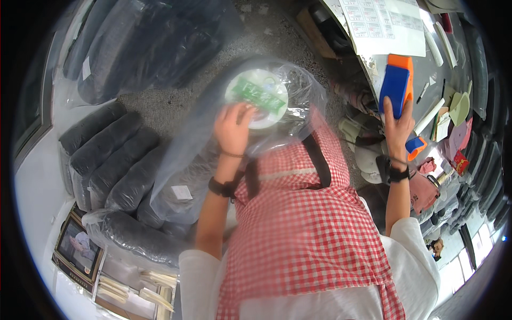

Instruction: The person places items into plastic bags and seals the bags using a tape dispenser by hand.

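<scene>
A white disc [268, 118] with a green printed strip [260, 96] across it sits at the end of a large bundle in clear plastic wrap [200, 144]. My left hand [233, 127] is at the disc's near-left edge, its fingers curled against the wrap just below the strip. What lies between those fingertips, if anything, is hidden. Over the table's edge on the right, my right hand [398, 125] is closed round the lower end of a blue and orange block-shaped tool [395, 85], which stands up from it. A dark band shows on each wrist.
Dark rolls in plastic [114, 154] are stacked at left, with larger wrapped ones [154, 48] behind. The table [424, 69] on the right bears a printed sheet [381, 24], a second blue and orange tool [415, 147] and a pen [423, 92]. A framed picture [77, 245] is lower left.
</scene>
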The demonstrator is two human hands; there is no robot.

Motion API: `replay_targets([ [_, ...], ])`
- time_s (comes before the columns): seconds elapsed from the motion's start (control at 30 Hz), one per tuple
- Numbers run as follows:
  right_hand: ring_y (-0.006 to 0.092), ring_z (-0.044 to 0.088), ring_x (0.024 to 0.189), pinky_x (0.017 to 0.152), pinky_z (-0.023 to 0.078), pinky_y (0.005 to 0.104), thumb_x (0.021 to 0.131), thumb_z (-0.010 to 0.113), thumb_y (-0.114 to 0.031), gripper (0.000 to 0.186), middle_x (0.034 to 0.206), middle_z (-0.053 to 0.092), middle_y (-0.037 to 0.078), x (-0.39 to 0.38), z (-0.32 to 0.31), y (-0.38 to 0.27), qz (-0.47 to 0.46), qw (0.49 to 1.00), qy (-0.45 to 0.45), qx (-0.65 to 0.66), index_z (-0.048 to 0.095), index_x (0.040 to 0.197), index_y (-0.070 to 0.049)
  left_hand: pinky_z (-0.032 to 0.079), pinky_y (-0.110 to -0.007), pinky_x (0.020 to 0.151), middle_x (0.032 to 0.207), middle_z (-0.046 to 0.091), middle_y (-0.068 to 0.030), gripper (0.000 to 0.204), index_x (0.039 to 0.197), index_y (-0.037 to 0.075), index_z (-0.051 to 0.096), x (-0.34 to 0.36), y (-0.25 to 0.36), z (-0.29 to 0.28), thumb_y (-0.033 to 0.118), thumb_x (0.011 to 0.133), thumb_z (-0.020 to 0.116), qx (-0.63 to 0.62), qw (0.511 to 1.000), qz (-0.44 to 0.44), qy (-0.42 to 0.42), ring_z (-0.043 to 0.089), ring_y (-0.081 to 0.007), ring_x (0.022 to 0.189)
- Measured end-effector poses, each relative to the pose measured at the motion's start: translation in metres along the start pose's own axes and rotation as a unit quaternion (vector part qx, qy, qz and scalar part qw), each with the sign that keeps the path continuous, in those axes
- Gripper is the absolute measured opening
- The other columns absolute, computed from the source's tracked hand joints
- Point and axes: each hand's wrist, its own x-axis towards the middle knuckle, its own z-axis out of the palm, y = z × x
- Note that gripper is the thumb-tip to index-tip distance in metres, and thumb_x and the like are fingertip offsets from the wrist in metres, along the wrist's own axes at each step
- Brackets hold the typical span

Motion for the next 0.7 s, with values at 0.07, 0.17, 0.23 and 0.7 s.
replay_targets([
  [0.07,0.0417,0.061,0.060,0.055,0.047,0.0458,0.087,0.067,-0.043,0.047,0.071,0.062,0.022,0.030,0.026,0.055,-0.040,0.989,0.088,-0.110,0.047,0.092,-0.001,0.051,-0.036,0.077,0.087,0.069,-0.0082,0.021,0.091,0.001,0.069,0.010,0.014,-0.008,0.016,0.078,0.077,0.201,0.967,0.140,0.076,0.065,-0.0242,0.079],
  [0.17,0.0441,0.063,0.068,0.059,0.048,0.0503,0.088,0.059,-0.054,0.054,0.069,0.062,0.026,0.068,0.058,0.156,0.032,0.969,0.075,-0.232,0.045,0.088,-0.003,0.046,-0.040,0.086,0.096,0.068,-0.0092,0.025,0.097,0.001,0.069,0.020,0.025,-0.003,0.018,0.079,0.075,0.219,0.958,0.085,0.163,0.061,-0.0286,0.091],
  [0.23,0.0458,0.063,0.074,0.065,0.048,0.0519,0.087,0.056,-0.060,0.060,0.076,0.064,0.028,0.085,0.075,0.201,0.072,0.963,0.053,-0.254,0.046,0.092,-0.001,0.041,-0.043,0.095,0.111,0.064,-0.0101,0.032,0.108,0.001,0.065,0.009,0.001,-0.001,0.019,0.081,0.072,0.103,0.980,0.157,0.068,0.056,-0.0298,0.106],
  [0.7,0.0243,0.059,0.106,0.092,0.045,0.0369,0.075,0.060,-0.011,0.031,0.105,0.062,0.009,-0.014,0.053,-0.145,-0.554,0.799,-0.213,0.101,0.062,0.105,-0.004,0.013,-0.062,0.111,0.152,0.035,-0.0105,0.043,0.134,0.026,0.056,0.036,0.031,-0.028,0.041,0.094,0.050,0.138,0.911,0.245,-0.301,0.027,-0.0318,0.141],
])
